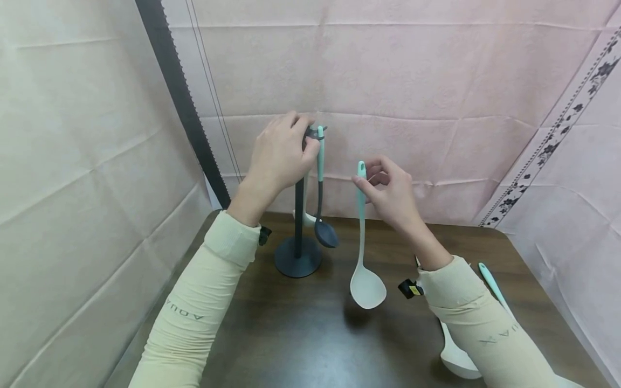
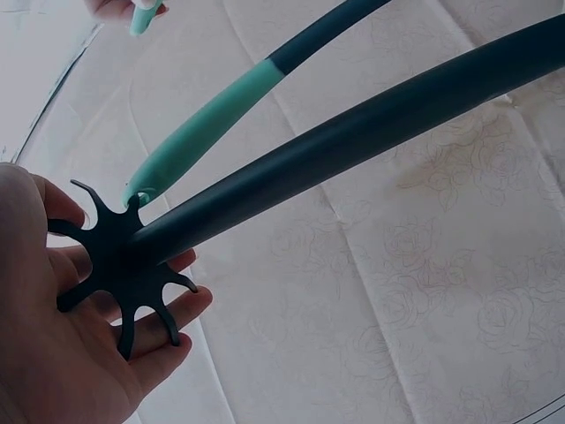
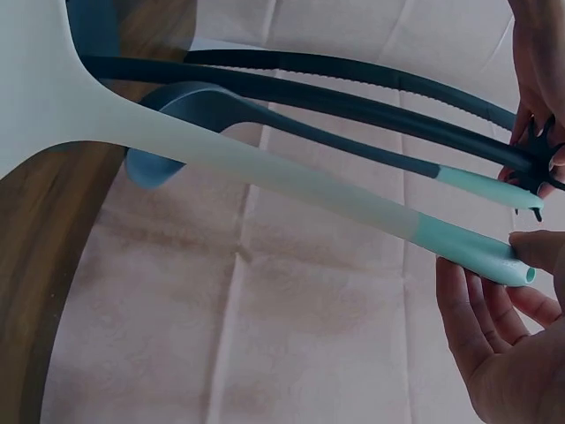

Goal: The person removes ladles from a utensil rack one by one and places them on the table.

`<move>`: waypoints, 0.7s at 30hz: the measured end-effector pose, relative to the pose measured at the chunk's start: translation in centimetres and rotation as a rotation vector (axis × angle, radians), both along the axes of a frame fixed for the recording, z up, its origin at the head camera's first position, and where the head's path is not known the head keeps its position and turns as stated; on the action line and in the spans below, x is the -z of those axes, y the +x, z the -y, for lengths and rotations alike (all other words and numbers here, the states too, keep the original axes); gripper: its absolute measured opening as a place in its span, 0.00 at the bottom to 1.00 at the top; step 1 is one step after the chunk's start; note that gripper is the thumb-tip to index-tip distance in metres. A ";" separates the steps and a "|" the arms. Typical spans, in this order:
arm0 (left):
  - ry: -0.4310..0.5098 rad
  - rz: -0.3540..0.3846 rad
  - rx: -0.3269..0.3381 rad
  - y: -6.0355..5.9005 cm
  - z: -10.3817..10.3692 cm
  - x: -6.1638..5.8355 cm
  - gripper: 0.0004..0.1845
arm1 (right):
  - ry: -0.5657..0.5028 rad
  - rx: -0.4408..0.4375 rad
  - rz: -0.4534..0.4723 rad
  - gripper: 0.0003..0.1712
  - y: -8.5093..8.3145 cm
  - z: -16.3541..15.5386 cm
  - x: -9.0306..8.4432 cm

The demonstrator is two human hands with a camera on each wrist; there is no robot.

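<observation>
My left hand (image 1: 283, 148) holds the top of a dark utensil stand (image 1: 298, 215), its fingers around the ring of hooks (image 2: 119, 265). From one hook hangs a dark blue spoon (image 1: 326, 234) with a mint handle. A white utensil (image 1: 309, 220) shows partly behind the pole, its kind hidden. To the right, my right hand (image 1: 388, 186) pinches a white ladle (image 1: 367, 288) near the holed end of its mint handle (image 3: 472, 250). The ladle hangs upright, bowl down, above the table and apart from the stand.
On the brown wooden table (image 1: 301, 345), another white ladle (image 1: 458, 358) lies at the lower right, partly covered by the right sleeve. A mint-handled utensil (image 1: 491, 280) lies beyond that sleeve. Pale cloth (image 1: 388, 70) hangs behind the table and at both sides.
</observation>
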State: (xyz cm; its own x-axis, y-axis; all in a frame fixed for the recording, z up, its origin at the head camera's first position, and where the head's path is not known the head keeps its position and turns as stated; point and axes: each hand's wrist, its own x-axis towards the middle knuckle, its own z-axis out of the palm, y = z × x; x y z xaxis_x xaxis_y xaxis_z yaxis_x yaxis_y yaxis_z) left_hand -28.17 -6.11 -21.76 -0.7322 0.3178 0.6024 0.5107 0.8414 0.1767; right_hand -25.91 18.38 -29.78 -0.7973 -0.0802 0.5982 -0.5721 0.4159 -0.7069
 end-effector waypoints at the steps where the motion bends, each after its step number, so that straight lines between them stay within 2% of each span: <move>1: 0.003 -0.001 0.001 0.0 0.0 0.0 0.27 | 0.000 0.000 0.007 0.15 0.0 -0.1 0.0; 12: 0.004 -0.002 0.007 -0.2 -0.2 0.1 0.26 | 0.020 0.066 0.035 0.16 0.1 -1.8 0.3; 21: 0.007 -0.004 0.006 -0.2 -0.1 0.1 0.26 | 0.001 0.078 0.067 0.17 0.3 -3.2 0.9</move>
State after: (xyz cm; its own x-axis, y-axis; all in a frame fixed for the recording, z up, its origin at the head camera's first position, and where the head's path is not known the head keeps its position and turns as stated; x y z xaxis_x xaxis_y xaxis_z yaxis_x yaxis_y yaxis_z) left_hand -28.39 -6.03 -21.83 -0.7277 0.3176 0.6080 0.5163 0.8372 0.1806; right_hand -25.65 21.60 -30.65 -0.8397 -0.0169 0.5428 -0.4890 0.4582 -0.7422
